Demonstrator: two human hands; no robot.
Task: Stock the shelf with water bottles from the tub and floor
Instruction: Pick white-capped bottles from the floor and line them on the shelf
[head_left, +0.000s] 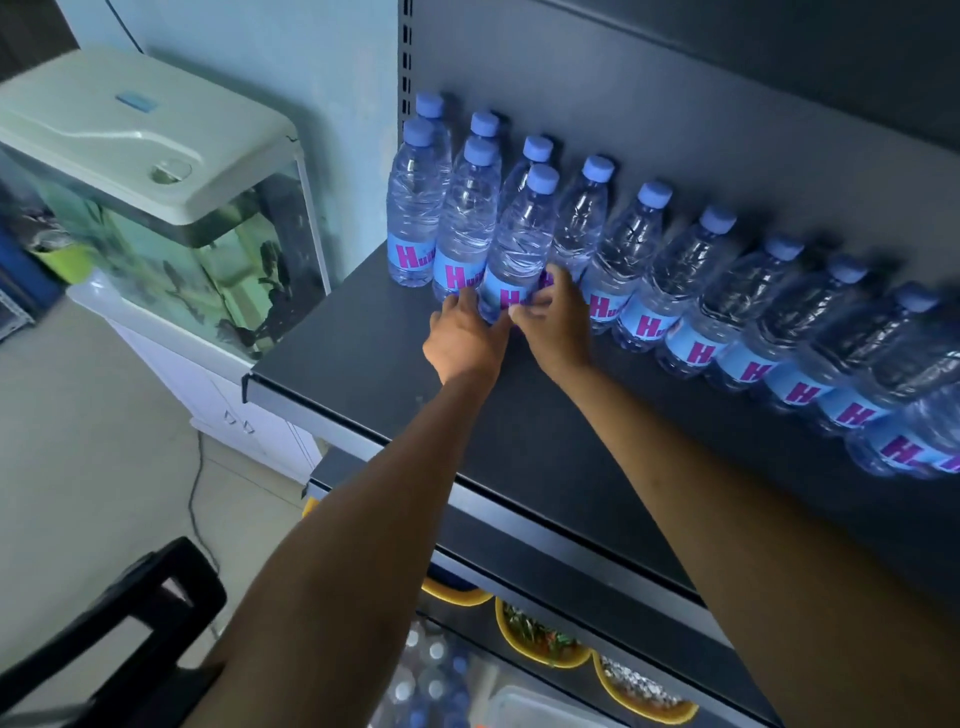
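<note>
Head view. Setting: a shop corner with a dark metal shelf (363, 332), a fish tank (171, 228) on a white cabinet to its left, pale floor below.

Stock on shelf: a back row of clear water bottles (691, 291) with blue caps, running from the left end off to the right; a second, front row of three begun at the left end.

Item in hand: front bottle (519, 244), third in the front row, upright, long axis vertical, base on the shelf, just ahead of both hands.

Left hand (465, 338): fingers curled round the bottle's lower left side. Right hand (553, 317): fingers wrapped on its lower right, over the label. Both equally near.

Labels: pale blue band, large magenta "H" followed by smaller letters, unreadable.

Lower shelf: yellow-rimmed bowls (545, 639). More bottles show at the bottom edge; their container cannot be made out.
</note>
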